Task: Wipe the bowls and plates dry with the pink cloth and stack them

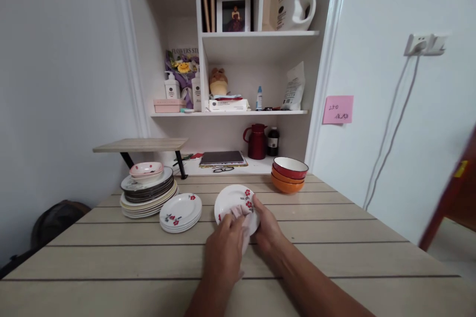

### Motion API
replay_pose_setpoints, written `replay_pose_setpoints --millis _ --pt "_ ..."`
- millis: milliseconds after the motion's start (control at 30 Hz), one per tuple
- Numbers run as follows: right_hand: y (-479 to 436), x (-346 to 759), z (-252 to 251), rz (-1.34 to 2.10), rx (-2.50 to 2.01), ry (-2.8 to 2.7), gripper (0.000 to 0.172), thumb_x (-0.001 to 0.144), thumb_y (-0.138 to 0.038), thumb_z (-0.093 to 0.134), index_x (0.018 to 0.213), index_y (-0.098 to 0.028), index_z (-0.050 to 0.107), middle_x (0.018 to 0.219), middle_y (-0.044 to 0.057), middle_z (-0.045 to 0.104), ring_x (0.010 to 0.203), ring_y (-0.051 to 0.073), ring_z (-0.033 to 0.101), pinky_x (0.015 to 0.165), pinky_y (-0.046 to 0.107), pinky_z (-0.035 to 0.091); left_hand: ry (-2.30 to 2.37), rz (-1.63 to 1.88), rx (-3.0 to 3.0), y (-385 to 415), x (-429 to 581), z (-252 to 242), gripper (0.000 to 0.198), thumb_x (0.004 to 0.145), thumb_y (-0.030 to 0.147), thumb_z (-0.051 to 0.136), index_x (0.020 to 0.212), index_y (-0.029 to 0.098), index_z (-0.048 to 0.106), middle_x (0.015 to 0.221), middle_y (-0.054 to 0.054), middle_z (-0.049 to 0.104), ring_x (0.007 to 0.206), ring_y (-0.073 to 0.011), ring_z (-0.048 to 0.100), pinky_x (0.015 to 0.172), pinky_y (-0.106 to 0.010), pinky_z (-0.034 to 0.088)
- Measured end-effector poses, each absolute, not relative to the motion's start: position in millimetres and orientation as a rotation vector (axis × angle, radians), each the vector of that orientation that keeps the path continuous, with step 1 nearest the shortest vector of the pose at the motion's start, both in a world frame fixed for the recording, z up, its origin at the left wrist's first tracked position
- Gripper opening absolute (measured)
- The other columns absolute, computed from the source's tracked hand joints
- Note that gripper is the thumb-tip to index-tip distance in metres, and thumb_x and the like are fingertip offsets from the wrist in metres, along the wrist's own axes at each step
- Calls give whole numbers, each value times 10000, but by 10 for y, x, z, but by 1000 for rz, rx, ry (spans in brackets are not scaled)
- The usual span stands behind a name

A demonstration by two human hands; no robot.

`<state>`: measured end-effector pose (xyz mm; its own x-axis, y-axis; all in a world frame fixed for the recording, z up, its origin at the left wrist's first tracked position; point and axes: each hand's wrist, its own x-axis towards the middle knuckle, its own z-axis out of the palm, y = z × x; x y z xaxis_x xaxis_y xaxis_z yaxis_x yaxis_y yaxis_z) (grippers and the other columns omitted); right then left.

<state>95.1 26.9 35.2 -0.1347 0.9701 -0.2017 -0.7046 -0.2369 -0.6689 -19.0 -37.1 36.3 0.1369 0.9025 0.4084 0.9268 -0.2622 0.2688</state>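
Note:
A white plate with red flowers (pixel 226 200) is tilted up above the middle of the table. My right hand (pixel 268 228) grips its right edge, thumb on the upper face. Bunched in my left hand (pixel 225 245) is a pale pink cloth (pixel 245 237), pressed against the plate's face. Left of them lies a short stack of similar flowered plates (pixel 182 210). Beyond that stands a taller stack of plates (pixel 148 195) with small pink bowls (pixel 147 171) on top. Red and orange bowls (pixel 289 176) are nested at the right back.
The slatted wooden table (pixel 130 260) reaches back to a white shelf unit (pixel 256 114). A small raised wooden stand (pixel 143 145) is at the back left. Eyeglasses (pixel 223 170), a dark laptop-like slab (pixel 222 158) and a red jug (pixel 256 142) sit behind the table.

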Motion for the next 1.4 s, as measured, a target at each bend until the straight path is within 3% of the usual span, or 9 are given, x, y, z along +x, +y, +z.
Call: replay_pose_setpoints --millis 167,367,467,667,867,1033,1200,1400 --pt "259 924 345 1596 -786 -508 312 896 -424 617 1040 -156 686 834 60 792 693 220 725 688 332 558 -2095 -789 -1990 -323 -308 383 419 979 245 424 1377 333 520 1213 -71 616 1015 -220 663 737 -296 534" --pt "191 853 293 1696 -769 -605 306 854 -430 663 938 -138 700 795 70 785 693 212 714 704 317 549 -1858 -795 -2249 -285 -260 298 421 981 203 398 1372 281 531 1367 -63 584 1172 -207 611 894 -290 518" --pt "132 794 290 1735 -707 -705 318 801 -429 724 928 -138 705 816 70 785 733 207 716 731 300 541 -1798 -883 -2233 -285 -267 324 392 979 207 409 1335 279 556 1317 -61 608 1155 -201 612 895 -289 513" --pt "112 751 333 1635 -706 -665 267 819 -386 694 932 -143 698 795 65 787 662 204 706 654 293 539 -2174 -857 -1847 -253 -428 447 374 1003 274 364 1332 252 540 1173 -83 624 980 -212 657 710 -291 505" --pt "239 928 413 1570 -741 -469 240 888 -371 616 950 -152 692 792 67 789 683 219 729 689 319 561 -1939 -791 -2163 -289 -270 366 397 999 229 359 1344 284 549 1237 -73 618 1053 -207 647 781 -290 525" --pt "206 926 392 1755 -707 -541 345 885 -460 606 933 -130 698 806 101 784 749 255 738 782 374 561 -1743 -721 -2419 -352 -125 345 369 975 183 407 1275 280 598 1163 -50 653 1037 -198 655 856 -294 522" --pt "146 802 320 1712 -653 -659 275 830 -389 698 950 -142 710 823 68 787 711 208 721 720 305 552 -1943 -850 -2095 -317 -259 398 365 993 235 399 1303 287 585 1207 -64 629 1006 -197 658 797 -286 519" --pt "171 852 387 1615 -723 -568 271 877 -383 630 968 -140 706 768 64 784 669 217 717 688 320 557 -2056 -866 -1891 -284 -335 400 381 1007 270 365 1329 276 569 1206 -82 622 1034 -216 649 729 -286 515"
